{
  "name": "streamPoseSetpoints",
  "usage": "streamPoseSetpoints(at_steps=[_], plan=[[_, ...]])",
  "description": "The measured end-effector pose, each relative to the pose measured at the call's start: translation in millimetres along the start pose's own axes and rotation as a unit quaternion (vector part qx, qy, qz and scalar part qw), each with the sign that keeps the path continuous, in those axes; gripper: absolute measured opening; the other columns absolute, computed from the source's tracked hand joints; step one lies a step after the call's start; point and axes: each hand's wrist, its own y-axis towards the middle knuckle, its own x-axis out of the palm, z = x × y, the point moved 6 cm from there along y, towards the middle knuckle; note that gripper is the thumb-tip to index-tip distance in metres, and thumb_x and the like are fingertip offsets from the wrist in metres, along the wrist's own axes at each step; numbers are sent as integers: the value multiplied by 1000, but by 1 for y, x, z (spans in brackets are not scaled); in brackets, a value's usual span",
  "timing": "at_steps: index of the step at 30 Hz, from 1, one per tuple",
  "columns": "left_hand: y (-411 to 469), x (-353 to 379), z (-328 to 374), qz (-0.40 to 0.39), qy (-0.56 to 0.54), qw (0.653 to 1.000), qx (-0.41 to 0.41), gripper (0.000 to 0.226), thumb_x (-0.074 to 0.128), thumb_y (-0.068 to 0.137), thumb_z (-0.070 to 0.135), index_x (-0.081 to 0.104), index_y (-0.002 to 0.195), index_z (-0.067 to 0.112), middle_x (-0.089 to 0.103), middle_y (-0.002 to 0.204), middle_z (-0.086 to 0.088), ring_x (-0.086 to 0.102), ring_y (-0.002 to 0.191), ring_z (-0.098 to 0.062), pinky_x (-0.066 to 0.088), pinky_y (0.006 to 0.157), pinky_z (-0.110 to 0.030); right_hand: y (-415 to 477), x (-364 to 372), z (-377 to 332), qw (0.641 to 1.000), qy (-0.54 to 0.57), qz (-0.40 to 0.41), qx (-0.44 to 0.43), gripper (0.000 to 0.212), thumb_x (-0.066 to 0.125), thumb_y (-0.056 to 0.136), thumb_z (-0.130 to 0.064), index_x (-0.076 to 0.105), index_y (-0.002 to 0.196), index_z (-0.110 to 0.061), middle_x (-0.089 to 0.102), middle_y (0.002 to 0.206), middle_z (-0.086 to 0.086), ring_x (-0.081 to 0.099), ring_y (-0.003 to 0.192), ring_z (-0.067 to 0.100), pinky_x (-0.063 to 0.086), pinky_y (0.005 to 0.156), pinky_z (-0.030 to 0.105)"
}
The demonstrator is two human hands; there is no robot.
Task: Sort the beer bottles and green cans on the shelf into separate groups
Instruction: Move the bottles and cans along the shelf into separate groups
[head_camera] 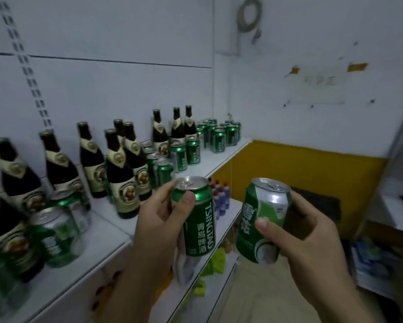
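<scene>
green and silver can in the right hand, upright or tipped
Tipped: the green and silver can held by the right hand leans, its silver top further right than its base.

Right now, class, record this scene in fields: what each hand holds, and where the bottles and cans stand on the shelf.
Left hand: grips a green can, upright
Right hand: grips a second green can, tilted
Bottles: brown, upright along the shelf
Far cans: grouped at the far end
Stray cans: standing among the bottles
Sorting: unfinished
</scene>
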Motion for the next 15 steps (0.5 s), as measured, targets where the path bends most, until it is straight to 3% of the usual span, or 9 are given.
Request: streamPoseSetpoints(at_steps=[3,6,8,10,15], plan=[[26,41,-21,-8,-12,1000,-2,31,80,79,38,72,108,29,78,109,-1,74,103,-22,61,81,-37,26,-35,9,1000,-20,14,-5,56,87,62,-39,70,112,-57,73,120,-16,69,111,12,59,90,43],[55,74,-38,-19,-23,1000,-3,20,74,83,33,76,103,31,78,106,-4,75,100,-25,61,81,-43,54,-56,20,999,-36,16,-11,60,86,66,-38,68,121,-50,71,123,-15,68,114,11,59,91,43],[75,92,-47,-22,-28,999,0,10,75,82,33,79,89,40,79,98,2,76,93,-18,62,74,-36,76,-66,29,999,-41,16,-14,59,86,67,-38,68,122,-48,72,122,-15,69,112,10,59,90,42],[97,106,-59,-24,-28,999,10,14,67,77,32,77,84,39,79,92,7,77,87,-13,61,69,-29,102,-73,42,999,-50,12,-12,57,85,68,-37,68,120,-49,72,120,-16,69,111,9,60,89,44],[169,122,-103,-18,-21,999,40,27,65,78,33,68,105,28,79,98,6,76,92,-14,60,69,-24,182,-81,79,994,-104,5,-20,57,85,72,-32,67,125,-42,72,121,-18,67,114,4,57,94,37]])
